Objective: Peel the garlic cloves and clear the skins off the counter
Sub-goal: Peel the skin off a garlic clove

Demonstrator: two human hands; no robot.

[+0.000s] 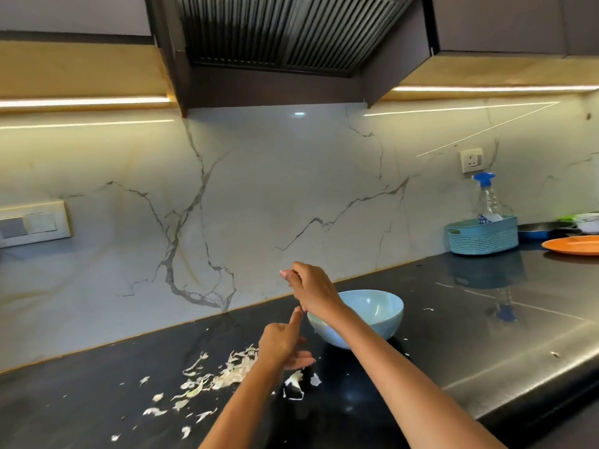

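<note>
**No legible text in view**

Nothing here can be read. The spray bottle (488,202) standing in the teal basket (483,236) carries a blue-and-white label low on its body, but whatever is printed there is too small and blurred to make out. The wall socket (471,160) and the switch plate (34,223) show no readable markings.

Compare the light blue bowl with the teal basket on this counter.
The bowl is smooth, round and light blue; the basket is ribbed, straight-walled and a deeper teal. The bowl stands near the hands by the garlic skins; the basket stands far right against the backsplash. The basket holds a spray bottle; nothing shows in the visible part of the bowl. Both stand upright on the black counter.
</note>
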